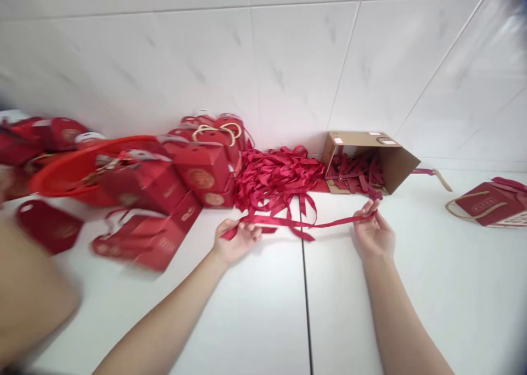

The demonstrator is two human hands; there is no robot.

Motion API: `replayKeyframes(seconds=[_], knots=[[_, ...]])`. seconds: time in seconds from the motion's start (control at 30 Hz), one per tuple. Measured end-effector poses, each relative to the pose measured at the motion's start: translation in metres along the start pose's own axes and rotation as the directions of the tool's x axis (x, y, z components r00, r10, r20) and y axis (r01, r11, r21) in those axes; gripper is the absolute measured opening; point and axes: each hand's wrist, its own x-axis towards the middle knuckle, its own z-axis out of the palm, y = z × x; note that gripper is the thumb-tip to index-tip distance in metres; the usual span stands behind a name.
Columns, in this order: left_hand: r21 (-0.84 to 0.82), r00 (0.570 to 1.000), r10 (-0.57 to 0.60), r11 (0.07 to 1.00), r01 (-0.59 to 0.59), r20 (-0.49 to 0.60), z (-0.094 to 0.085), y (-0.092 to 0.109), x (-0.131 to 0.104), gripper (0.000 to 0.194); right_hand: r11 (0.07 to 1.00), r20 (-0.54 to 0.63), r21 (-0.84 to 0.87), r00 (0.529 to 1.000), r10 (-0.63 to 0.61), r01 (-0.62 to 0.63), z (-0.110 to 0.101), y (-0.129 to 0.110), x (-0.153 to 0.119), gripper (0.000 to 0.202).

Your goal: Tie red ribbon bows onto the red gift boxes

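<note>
A red ribbon (325, 223) is stretched between my two hands above the white table. My left hand (236, 242) has its fingers closed around the ribbon's left part, with a short end sticking out past them. Toward the right, my right hand (375, 233) is palm up, its fingers closed on the other end of the ribbon. Just behind lies a heap of loose red ribbons (278, 174). Beyond my right hand, a cardboard box (397, 169) rests on its side with dark red strips (358, 172) inside.
Red gift boxes (201, 169) are stacked at the left, beside a red basin (66, 174). Another red box (486, 202) with a cord handle lies far right. A tiled wall (206, 62) rises behind the white table (255, 309). A blurred tan shape (33, 298) fills the lower left.
</note>
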Motion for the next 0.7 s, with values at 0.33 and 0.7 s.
replayKeyframes(seconds=[0.33, 0.7], knots=[[0.74, 0.807, 0.523, 0.65, -0.17, -0.274, 0.004, 0.0, -0.137, 0.013, 0.996, -0.016, 0.086, 1.0, -0.021, 0.023, -0.001, -0.028, -0.074, 0.035], [0.933, 0.514, 0.783, 0.339, 0.118, -0.35, -0.054, 0.102, -0.161, 0.078, 0.917, 0.114, -0.354, 0.965, 0.236, -0.183, -0.008, -0.07, -0.272, 0.014]])
